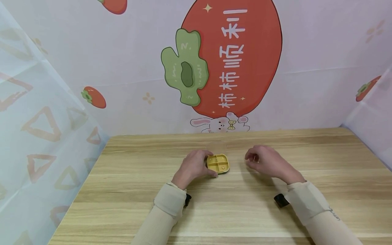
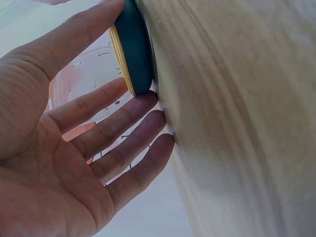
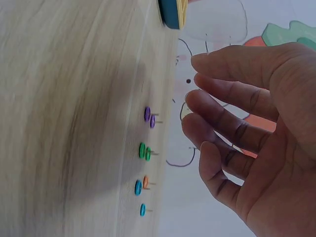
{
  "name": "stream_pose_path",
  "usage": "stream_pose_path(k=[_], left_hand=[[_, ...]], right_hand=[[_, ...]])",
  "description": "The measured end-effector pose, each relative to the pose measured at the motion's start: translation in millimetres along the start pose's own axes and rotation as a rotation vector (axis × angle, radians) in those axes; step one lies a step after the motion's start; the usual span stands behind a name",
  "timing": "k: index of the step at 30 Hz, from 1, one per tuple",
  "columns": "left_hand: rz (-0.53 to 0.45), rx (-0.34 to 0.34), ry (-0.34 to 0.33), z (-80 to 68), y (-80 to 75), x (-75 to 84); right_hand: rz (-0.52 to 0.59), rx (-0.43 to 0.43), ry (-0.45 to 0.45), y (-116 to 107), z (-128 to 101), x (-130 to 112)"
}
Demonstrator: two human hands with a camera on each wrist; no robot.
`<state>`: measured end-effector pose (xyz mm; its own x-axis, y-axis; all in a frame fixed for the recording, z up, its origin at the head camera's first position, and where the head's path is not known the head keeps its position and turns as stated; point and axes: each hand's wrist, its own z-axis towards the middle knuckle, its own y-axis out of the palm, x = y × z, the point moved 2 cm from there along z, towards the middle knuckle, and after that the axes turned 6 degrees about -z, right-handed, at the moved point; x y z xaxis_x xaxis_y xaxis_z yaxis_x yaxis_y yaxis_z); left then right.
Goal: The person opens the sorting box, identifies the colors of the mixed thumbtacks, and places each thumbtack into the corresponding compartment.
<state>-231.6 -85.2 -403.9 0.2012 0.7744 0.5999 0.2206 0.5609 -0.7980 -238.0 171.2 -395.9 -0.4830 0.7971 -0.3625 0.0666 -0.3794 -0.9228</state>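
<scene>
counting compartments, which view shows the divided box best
The head view: it looks down into the divided box, showing all four compartments. The left wrist view shows its teal side and yellow rim, cropped; the right wrist view only a cropped end.

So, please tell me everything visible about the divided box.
The divided box looks plastic: yellow inside, teal outside, rounded corners, crossed dividers forming four compartments. It sits flat on the wooden table, open side up; a clear lid seems raised behind it. The near right compartment holds something too small to identify. The left hand grips the box's left side between thumb and fingers.
</scene>
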Motion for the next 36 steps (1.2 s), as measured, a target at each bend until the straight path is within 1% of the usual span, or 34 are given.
stream_pose_path(k=[7, 14, 22, 29, 36], left_hand=[[-0.002, 0.0, 0.002, 0.3, 0.5, -0.1], [-0.001, -0.001, 0.001, -0.1, 0.3, 0.7], [0.002, -0.002, -0.012, 0.4, 0.4, -0.1], [-0.002, -0.008, -0.017, 0.9, 0.6, -1.5], [0.0, -0.01, -0.013, 1.4, 0.3, -0.4]], right_hand=[[-0.013, 0.014, 0.005, -1.8, -4.2, 9.9], [0.003, 0.04, 0.022, -7.8, -9.5, 16.1], [-0.004, 0.026, 0.061, -15.4, -13.7, 26.2], [-0.021, 0.005, 0.091, -17.0, -16.7, 33.1], [-0.048, 0.011, 0.091, -20.0, -18.4, 40.2]])
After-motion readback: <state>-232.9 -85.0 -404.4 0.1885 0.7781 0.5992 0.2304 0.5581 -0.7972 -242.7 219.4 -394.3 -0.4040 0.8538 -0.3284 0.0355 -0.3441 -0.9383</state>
